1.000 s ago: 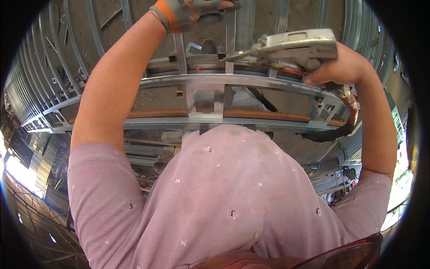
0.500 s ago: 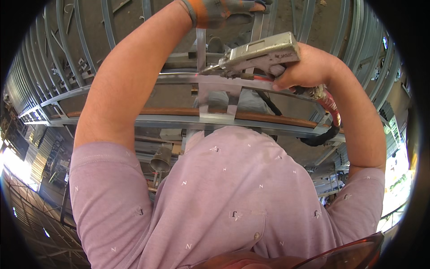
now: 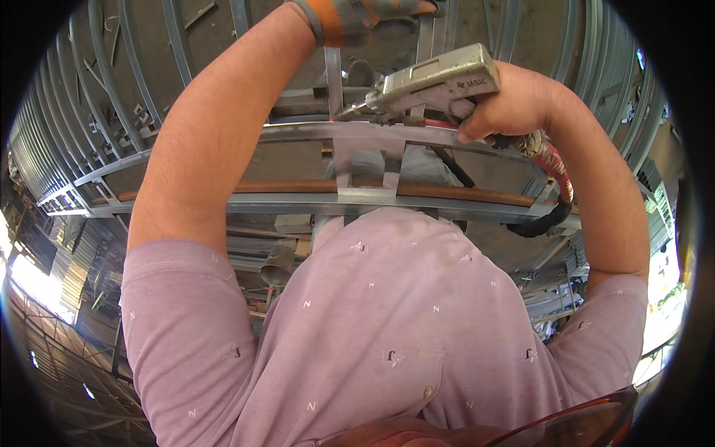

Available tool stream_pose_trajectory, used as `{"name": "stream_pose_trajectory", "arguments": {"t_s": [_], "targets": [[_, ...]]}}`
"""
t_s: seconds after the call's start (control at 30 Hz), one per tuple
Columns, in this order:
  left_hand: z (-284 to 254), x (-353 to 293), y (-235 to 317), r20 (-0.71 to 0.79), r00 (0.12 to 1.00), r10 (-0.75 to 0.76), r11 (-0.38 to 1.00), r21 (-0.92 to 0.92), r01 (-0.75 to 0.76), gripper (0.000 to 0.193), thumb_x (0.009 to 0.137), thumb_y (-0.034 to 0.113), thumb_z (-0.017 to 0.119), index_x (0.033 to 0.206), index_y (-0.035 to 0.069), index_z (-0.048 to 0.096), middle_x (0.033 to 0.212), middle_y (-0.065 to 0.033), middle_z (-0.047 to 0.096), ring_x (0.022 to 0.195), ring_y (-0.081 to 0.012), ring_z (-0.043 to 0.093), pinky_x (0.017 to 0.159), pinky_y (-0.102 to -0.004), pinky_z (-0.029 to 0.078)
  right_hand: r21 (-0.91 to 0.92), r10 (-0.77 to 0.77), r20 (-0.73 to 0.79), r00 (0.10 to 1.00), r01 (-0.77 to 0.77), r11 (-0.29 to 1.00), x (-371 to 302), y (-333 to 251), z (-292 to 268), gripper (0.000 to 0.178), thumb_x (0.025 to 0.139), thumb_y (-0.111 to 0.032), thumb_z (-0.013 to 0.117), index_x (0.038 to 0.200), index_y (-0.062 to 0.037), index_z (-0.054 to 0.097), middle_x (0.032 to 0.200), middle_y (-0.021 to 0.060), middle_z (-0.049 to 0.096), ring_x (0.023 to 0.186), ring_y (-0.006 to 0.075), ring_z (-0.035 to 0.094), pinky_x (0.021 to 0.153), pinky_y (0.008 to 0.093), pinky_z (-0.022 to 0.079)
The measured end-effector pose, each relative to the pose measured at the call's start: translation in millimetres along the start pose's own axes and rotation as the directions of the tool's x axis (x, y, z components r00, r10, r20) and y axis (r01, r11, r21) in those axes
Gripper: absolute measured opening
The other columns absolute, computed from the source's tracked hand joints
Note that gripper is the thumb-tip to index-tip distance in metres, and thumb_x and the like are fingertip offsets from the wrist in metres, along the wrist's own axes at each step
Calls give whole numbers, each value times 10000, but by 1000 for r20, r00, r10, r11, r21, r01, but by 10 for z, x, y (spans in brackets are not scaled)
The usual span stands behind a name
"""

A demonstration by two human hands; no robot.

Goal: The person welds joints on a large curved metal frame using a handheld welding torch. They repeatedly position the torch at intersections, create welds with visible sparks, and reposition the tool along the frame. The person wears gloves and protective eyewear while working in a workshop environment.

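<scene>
My right hand (image 3: 510,104) is closed around a grey pistol-shaped handheld laser welding gun (image 3: 432,78), with a red-wrapped cable below the grip. The gun's narrow nozzle points left and sits at a joint of the metal tube frame (image 3: 305,132), where a small red light spot shows. At the top edge, my left hand (image 3: 357,21) wears a grey and orange glove with one bare fingertip. Its fingers stretch to the right over the frame's upright tubes, partly cut off by the picture's edge; I see nothing held in them.
A nearer metal rail (image 3: 298,205) crosses in front of my body, with a brown strip (image 3: 290,186) along it. Long metal bars (image 3: 175,37) run across the far side. The black cable (image 3: 538,226) hangs at the right. A metal cup-shaped piece (image 3: 277,270) is at lower left.
The view has shifted slightly. The gun's nozzle and red spot sit a little farther right along the joint. Both hands keep nearly the same pose.
</scene>
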State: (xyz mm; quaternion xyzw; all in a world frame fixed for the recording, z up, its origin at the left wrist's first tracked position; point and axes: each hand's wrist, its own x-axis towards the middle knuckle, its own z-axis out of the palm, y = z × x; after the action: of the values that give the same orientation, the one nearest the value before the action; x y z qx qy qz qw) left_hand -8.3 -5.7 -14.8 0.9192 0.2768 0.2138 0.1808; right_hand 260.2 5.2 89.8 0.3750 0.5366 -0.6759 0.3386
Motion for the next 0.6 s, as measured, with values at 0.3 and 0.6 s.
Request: {"name": "stream_pose_trajectory", "arguments": {"t_s": [0.3,0.6], "targets": [[-30,18,9,8,1000,-2,1000,18,2,427,896,285,782,1314,213,739,1476,-40,693,1483,-350,582,1269,-622,402,-98,-20,-12,1000,19,995,16,32,3,366,749,-147,850,1082,1,821,840,117,796,705,219,753,698,389,597],[-49,3,-1,27,1000,0,1000,20,0,433,905,287,779,1331,220,734,1484,-38,688,1489,-352,576,1272,-631,395,-144,37,-9,999,-38,989,24,-24,6,457,758,-81,900,1190,13,784,938,116,791,748,202,746,690,380,634]]}}
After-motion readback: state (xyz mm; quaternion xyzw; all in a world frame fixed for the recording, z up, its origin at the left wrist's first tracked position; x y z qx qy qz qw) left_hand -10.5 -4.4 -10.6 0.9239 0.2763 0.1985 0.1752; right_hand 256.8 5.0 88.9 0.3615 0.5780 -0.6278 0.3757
